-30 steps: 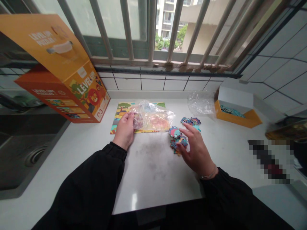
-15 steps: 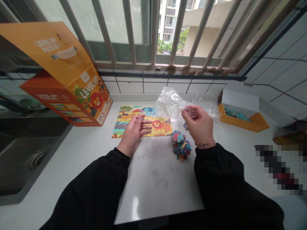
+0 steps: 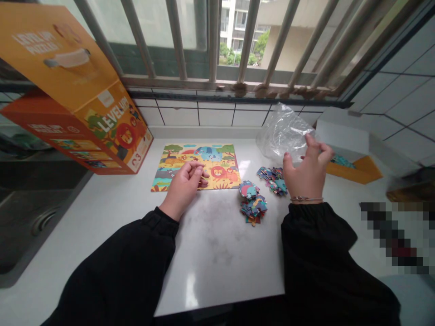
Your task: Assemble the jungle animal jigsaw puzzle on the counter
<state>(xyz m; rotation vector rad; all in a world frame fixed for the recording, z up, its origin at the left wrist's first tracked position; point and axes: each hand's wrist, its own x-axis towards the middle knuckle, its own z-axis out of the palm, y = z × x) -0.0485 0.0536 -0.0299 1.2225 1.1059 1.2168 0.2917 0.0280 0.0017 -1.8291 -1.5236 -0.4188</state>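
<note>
Two puzzle piles; right hand grip spread by plastic bag, near tabletop back edge; left hand half-open, looks empty; low wrist sweep could scatter piles.

Single view, head-worn, set above the near edge of the glossy white tabletop, facing forward and pitched down. Two black fabric sleeves run in from the lower corners, so the viewpoint sits between and above the arms. Bare left hand and right hand fall at mid-height, close to the lens. Upper part looks level through upright grey metal window bars. Coverage is wide: dark recessed sink at left edge, white wall tiles at right; bars splay outward toward the sides.
</note>
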